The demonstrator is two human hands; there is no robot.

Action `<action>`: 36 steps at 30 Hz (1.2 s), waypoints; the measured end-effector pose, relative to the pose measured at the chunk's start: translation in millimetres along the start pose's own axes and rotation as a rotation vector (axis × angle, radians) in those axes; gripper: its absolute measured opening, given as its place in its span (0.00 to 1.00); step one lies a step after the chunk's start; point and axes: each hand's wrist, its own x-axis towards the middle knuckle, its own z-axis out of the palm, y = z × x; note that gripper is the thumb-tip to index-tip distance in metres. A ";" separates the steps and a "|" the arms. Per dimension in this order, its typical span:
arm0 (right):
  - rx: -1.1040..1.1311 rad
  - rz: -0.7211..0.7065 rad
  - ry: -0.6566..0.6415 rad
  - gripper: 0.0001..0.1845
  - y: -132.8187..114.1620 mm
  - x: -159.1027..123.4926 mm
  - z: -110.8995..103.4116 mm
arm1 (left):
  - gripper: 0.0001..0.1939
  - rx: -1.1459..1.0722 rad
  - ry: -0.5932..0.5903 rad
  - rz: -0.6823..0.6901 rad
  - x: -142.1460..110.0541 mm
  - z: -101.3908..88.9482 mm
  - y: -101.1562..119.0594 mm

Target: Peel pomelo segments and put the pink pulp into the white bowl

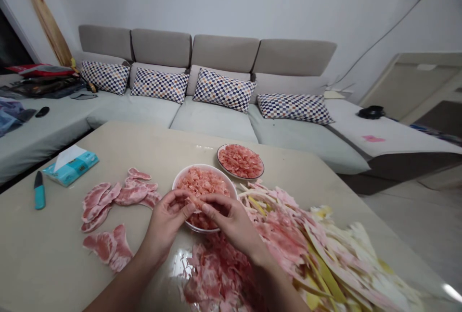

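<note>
Over a white bowl [176, 180] filled with loose pink pomelo flesh [204, 182], my two hands meet. Pinched between the fingertips of my left hand [169, 216] and my right hand [225, 218] is a small piece of pomelo flesh [195, 202]. Both hands are closed on it, and part of it is hidden by the fingers. Left of the bowl lie several unpeeled pomelo segments [135, 192] in pale membrane, with more segments [111, 245] nearer me. Torn pink membranes [216, 271] are heaped below my hands.
Behind the bowl stands a dark-rimmed plate [263, 170] of pomelo flesh. Yellow and white peel [325, 273] with membrane scraps spreads across the table's right. A blue tissue pack [72, 168] and a teal-handled knife [39, 194] lie at the left. A sofa [212, 119] runs behind the table [54, 254].
</note>
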 end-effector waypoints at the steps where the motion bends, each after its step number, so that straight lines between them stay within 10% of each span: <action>1: 0.036 0.026 -0.004 0.14 1.6 0.3 -0.3 | 0.14 0.006 0.001 0.005 0.0 -0.1 0.6; 6: 0.233 0.185 -0.024 0.20 7.2 2.6 -0.3 | 0.13 0.017 0.003 0.011 -0.8 0.9 3.5; 23: -0.071 0.000 0.085 0.13 -2.1 2.3 -4.1 | 0.19 -0.113 -0.051 -0.218 -6.8 8.2 11.2; 36: -0.040 0.005 0.049 0.11 -3.5 0.8 4.0 | 0.18 0.136 -0.158 -0.107 1.9 3.8 15.2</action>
